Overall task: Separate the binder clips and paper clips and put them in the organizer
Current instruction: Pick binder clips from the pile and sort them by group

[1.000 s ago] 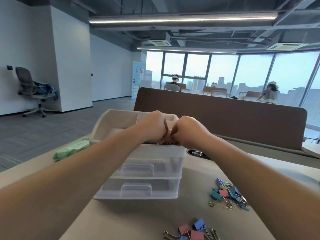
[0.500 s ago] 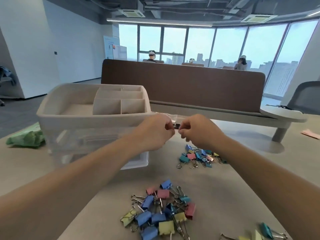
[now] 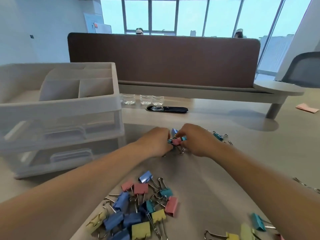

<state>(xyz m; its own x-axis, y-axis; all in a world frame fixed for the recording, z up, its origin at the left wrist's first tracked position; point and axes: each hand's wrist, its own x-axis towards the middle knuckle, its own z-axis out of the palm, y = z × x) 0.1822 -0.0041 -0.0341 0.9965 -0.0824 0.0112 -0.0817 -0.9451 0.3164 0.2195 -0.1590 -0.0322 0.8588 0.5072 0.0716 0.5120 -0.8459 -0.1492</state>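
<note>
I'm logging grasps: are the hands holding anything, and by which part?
The left hand and right hand curl around a far cluster of small pink, blue and teal metal binder clips; fingertips are hidden, so the exact hold cannot be told.

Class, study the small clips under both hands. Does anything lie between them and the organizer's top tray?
Nothing visible does. The table between the small clips and the organizer is bare; only its raised rim must be cleared.

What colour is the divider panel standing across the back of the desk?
The divider panel is brown, shown best in the head view.
</note>
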